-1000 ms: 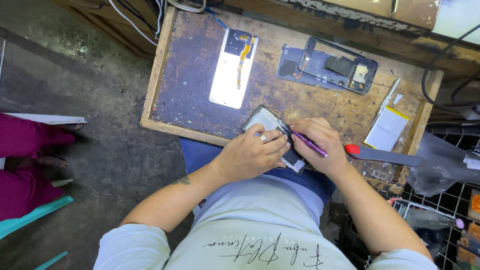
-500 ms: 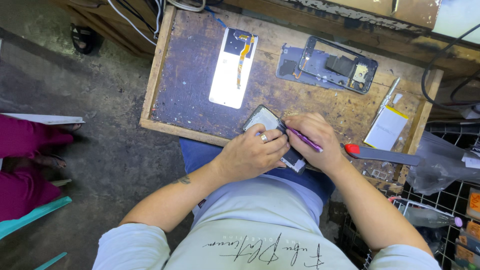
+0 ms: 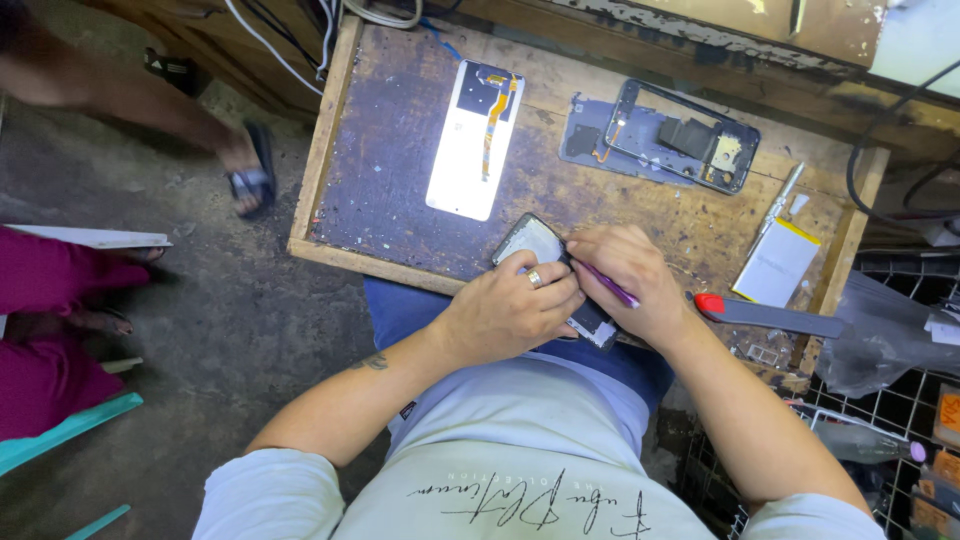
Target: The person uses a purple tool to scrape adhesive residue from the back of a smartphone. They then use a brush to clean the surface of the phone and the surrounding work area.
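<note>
At the near edge of a worn wooden bench [image 3: 380,180] lies a dark phone part [image 3: 535,240] with a shiny face. My left hand [image 3: 510,310], with a ring on one finger, presses down on it and holds it in place. My right hand [image 3: 630,280] grips a thin purple tool [image 3: 605,283], whose tip rests against the phone part's right side. Both hands cover most of the part.
A white phone screen panel [image 3: 462,150] with an orange flex cable lies mid-bench. A dark opened phone frame [image 3: 680,135] sits at the back right. A battery [image 3: 775,262], a metal tool [image 3: 778,205] and a red-tipped grey tool [image 3: 770,315] lie at right. Another person's sandalled foot [image 3: 245,170] steps at left.
A passer-by's leg and sandalled foot have come into view at the upper left and moved closer to the bench. My hands stay on the phone part with only slight shifts.
</note>
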